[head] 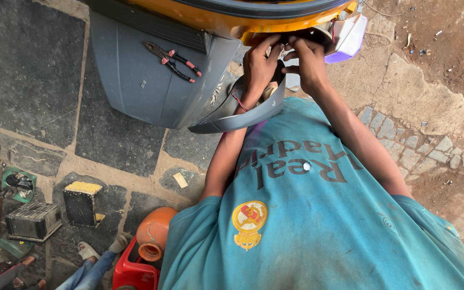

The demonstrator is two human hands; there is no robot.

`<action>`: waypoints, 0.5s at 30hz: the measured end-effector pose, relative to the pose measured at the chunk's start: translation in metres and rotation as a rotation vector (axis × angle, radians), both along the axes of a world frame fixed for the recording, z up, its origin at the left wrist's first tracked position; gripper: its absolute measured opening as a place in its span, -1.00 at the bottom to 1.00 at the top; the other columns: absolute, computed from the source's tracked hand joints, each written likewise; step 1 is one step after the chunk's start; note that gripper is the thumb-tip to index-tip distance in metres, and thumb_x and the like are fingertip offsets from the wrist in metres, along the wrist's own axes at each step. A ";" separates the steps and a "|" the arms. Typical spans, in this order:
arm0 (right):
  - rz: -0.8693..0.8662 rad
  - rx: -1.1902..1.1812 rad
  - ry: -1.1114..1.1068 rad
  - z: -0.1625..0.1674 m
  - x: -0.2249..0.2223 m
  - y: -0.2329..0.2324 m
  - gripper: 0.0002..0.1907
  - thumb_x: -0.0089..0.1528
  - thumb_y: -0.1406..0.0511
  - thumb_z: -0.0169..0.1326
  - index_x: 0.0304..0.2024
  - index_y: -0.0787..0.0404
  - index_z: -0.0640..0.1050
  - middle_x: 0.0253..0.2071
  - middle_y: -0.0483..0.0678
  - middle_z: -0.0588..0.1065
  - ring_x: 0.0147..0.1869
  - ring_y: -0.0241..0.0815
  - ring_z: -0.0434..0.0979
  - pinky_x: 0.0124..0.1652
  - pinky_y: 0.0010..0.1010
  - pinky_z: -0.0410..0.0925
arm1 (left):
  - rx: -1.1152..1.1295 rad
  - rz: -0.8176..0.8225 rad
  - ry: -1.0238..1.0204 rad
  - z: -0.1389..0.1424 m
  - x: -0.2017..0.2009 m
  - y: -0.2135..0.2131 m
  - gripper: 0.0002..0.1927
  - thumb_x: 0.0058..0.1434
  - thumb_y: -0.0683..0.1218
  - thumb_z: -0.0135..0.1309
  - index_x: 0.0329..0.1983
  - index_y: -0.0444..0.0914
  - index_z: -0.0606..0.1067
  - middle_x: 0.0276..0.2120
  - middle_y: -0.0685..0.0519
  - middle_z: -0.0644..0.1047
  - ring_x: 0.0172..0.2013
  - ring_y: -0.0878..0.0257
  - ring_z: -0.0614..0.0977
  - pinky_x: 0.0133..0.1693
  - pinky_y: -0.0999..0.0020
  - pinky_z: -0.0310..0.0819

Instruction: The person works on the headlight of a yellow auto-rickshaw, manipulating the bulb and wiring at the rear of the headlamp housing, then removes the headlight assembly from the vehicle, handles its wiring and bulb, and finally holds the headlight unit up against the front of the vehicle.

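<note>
Two hands work side by side under the rim of one yellow panel at the top of the view. The left hand has its fingers curled up against the underside of the rim; the right hand is just beside it, its fingers pinched at the same spot. What either one grips is hidden in shadow, so I cannot tell whether they hold anything. One thin red wire runs down past the left wrist.

One grey body panel sits below the yellow one, and one pair of pliers with red handles lies on it, well apart from the hands. One curved grey strip bends under both wrists, touching the teal shirt. One white and purple lamp cover sticks out just right of the right hand.

On the stone floor to the lower left are two small metal boxes: one with a yellow top and one silvery. One orange jug stands on one red container at the shirt's edge. One sandalled foot of another person shows near the bottom edge.

The hands are crowded between the rim above and the strip below. To the right, dirt ground lies open.
</note>
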State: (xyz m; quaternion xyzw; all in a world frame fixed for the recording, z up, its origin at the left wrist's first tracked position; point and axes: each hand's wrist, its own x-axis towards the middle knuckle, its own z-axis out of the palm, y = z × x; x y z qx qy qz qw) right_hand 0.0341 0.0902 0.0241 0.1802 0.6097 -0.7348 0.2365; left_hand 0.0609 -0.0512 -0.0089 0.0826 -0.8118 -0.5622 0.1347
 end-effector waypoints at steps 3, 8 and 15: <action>0.165 0.237 0.364 -0.002 0.005 0.003 -0.67 0.32 0.35 -0.03 0.09 0.22 0.61 -0.04 -0.02 0.56 -0.13 -0.21 0.58 -0.25 -0.30 0.55 | 0.029 0.005 -0.086 -0.004 -0.004 -0.001 -0.66 0.23 -0.10 0.20 0.08 -0.22 0.54 -0.23 -0.05 0.68 -0.28 -0.01 0.72 -0.23 0.20 0.56; 0.500 0.978 1.173 0.009 0.007 0.011 -0.45 0.17 0.51 0.06 0.23 0.18 0.61 -0.01 0.11 0.49 -0.03 0.15 0.55 -0.04 -0.15 0.48 | -0.023 0.015 -0.091 -0.010 -0.008 0.004 -0.55 0.25 -0.17 0.14 0.21 -0.24 0.40 -0.26 0.00 0.66 -0.34 -0.02 0.68 -0.25 0.11 0.51; 0.615 1.165 1.322 0.017 -0.003 0.012 -0.56 0.24 0.42 0.09 0.17 0.14 0.63 0.10 0.00 0.50 -0.12 0.02 0.53 -0.11 -0.26 0.48 | -0.003 0.019 0.031 -0.014 -0.007 0.009 -0.55 0.25 -0.23 0.09 0.16 -0.23 0.23 -0.26 -0.02 0.62 -0.23 -0.08 0.68 -0.23 0.07 0.52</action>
